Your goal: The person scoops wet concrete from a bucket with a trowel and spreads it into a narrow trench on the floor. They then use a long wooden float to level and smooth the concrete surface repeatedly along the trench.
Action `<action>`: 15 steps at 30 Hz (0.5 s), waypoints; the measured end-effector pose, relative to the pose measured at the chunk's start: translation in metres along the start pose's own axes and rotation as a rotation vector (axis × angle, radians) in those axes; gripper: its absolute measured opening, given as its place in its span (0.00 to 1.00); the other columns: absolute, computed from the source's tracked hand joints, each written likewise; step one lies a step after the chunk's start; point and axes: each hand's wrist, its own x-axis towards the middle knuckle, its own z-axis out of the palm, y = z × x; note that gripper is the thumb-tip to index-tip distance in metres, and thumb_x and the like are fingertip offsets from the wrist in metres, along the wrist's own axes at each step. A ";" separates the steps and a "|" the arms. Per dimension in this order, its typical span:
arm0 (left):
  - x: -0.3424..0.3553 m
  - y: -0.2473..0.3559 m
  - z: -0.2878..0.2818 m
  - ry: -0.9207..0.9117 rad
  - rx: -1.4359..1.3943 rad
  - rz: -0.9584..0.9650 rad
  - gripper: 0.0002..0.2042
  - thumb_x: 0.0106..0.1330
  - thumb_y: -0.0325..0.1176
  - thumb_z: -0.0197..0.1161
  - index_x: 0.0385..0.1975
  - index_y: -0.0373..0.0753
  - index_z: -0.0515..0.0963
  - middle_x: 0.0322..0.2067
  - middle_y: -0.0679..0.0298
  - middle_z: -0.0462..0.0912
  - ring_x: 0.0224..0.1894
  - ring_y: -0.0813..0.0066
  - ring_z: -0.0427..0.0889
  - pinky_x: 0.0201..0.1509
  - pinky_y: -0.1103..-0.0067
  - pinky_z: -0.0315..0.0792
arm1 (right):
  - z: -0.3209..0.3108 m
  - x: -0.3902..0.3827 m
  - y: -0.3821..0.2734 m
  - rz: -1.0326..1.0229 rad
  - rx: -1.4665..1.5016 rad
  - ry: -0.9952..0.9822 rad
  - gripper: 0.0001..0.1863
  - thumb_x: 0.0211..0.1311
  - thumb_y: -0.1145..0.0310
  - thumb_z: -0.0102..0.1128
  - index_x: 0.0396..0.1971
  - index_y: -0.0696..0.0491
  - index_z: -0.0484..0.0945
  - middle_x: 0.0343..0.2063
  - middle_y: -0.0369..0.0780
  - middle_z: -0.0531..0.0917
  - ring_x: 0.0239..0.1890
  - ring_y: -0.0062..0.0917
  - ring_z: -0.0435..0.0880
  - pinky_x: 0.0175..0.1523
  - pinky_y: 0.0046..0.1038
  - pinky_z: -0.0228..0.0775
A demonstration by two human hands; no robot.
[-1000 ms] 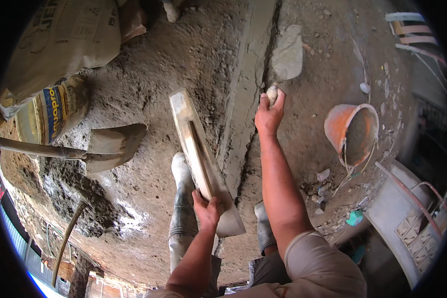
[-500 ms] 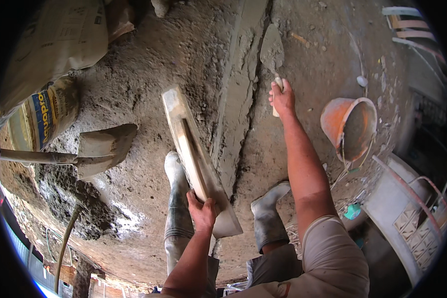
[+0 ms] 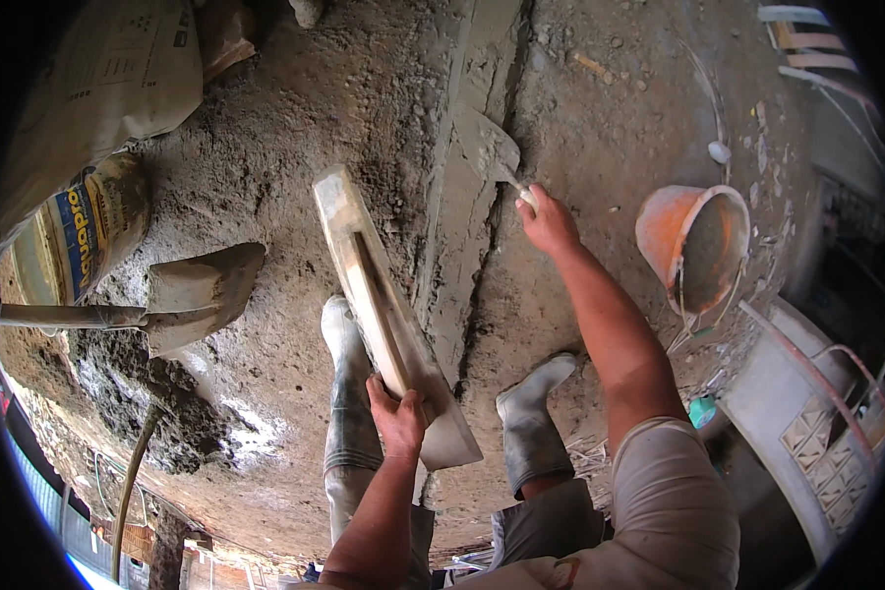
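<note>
My left hand [image 3: 399, 418] is closed round the lower end of the handle of a long flat float [image 3: 423, 374], which slants from near my left boot up toward the strip. In my right hand [image 3: 549, 221] is the handle of a pointed trowel [image 3: 490, 146]. The trowel's blade, smeared with mortar, lies against the right part of a long strip of wet mortar [image 3: 452, 236]. That strip runs along the ground between the float and my right arm.
An orange bucket [image 3: 664, 236] stands at the right. To the left are a shovel [image 3: 206, 295], a labelled tub [image 3: 118, 211], large sacks [image 3: 118, 79] and a heap of dark mix [image 3: 147, 403] with a hose [image 3: 133, 482]. My rubber boots [image 3: 536, 413] stand on rough soil. A wheelbarrow-like frame [image 3: 806, 364] is at lower right.
My right hand has moved slightly down, and the trowel has swung left from the soil beside the strip onto the mortar. The float and my left hand have stayed almost still.
</note>
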 end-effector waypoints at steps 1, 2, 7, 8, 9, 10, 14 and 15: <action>0.000 0.000 0.000 0.003 -0.004 0.003 0.21 0.48 0.20 0.55 0.46 0.32 0.63 0.39 0.57 0.70 0.43 0.68 0.72 0.53 0.77 0.67 | -0.004 0.003 0.003 -0.019 -0.040 0.027 0.24 0.68 0.52 0.49 0.56 0.52 0.68 0.44 0.55 0.81 0.48 0.52 0.80 0.50 0.48 0.72; 0.000 0.000 -0.001 0.008 -0.007 0.006 0.21 0.48 0.20 0.55 0.45 0.32 0.63 0.39 0.57 0.70 0.43 0.68 0.71 0.53 0.77 0.67 | -0.009 0.012 0.005 -0.040 -0.079 0.053 0.23 0.68 0.52 0.49 0.56 0.51 0.68 0.44 0.54 0.81 0.48 0.52 0.80 0.49 0.48 0.72; -0.003 -0.006 0.003 -0.016 -0.011 -0.010 0.21 0.48 0.20 0.55 0.46 0.32 0.64 0.39 0.57 0.70 0.44 0.68 0.71 0.54 0.77 0.67 | -0.067 0.082 -0.014 0.067 -0.004 0.137 0.23 0.69 0.52 0.48 0.56 0.51 0.69 0.47 0.52 0.80 0.49 0.50 0.79 0.51 0.47 0.72; -0.004 -0.009 0.004 -0.023 -0.001 -0.011 0.22 0.48 0.20 0.55 0.46 0.31 0.64 0.39 0.57 0.71 0.44 0.68 0.72 0.54 0.76 0.67 | -0.072 0.096 -0.012 0.078 0.063 0.181 0.24 0.69 0.52 0.48 0.58 0.52 0.69 0.49 0.52 0.79 0.51 0.50 0.79 0.52 0.47 0.72; -0.004 -0.010 0.003 -0.026 0.008 -0.011 0.22 0.48 0.20 0.55 0.46 0.31 0.64 0.40 0.57 0.71 0.44 0.68 0.72 0.53 0.76 0.67 | -0.073 0.101 -0.013 0.075 0.085 0.212 0.25 0.69 0.51 0.48 0.58 0.52 0.68 0.50 0.52 0.79 0.52 0.49 0.78 0.53 0.46 0.71; -0.005 -0.011 0.004 -0.017 0.003 -0.015 0.21 0.48 0.20 0.55 0.46 0.31 0.64 0.39 0.57 0.72 0.44 0.68 0.72 0.53 0.75 0.68 | -0.074 0.104 -0.012 0.074 0.105 0.244 0.26 0.69 0.51 0.48 0.59 0.53 0.68 0.51 0.53 0.78 0.53 0.49 0.78 0.54 0.45 0.71; -0.005 -0.013 0.013 0.006 0.058 0.023 0.20 0.48 0.24 0.56 0.44 0.32 0.67 0.36 0.59 0.72 0.39 0.70 0.72 0.49 0.76 0.69 | -0.054 0.082 0.019 0.008 0.050 0.307 0.28 0.69 0.50 0.48 0.61 0.54 0.67 0.48 0.53 0.80 0.48 0.47 0.81 0.51 0.42 0.74; -0.006 -0.015 0.012 0.020 0.098 0.044 0.19 0.48 0.25 0.56 0.43 0.32 0.68 0.35 0.60 0.72 0.38 0.71 0.71 0.48 0.76 0.69 | -0.048 0.066 0.020 -0.015 0.029 0.323 0.28 0.69 0.50 0.48 0.61 0.54 0.67 0.44 0.52 0.82 0.44 0.44 0.84 0.48 0.41 0.76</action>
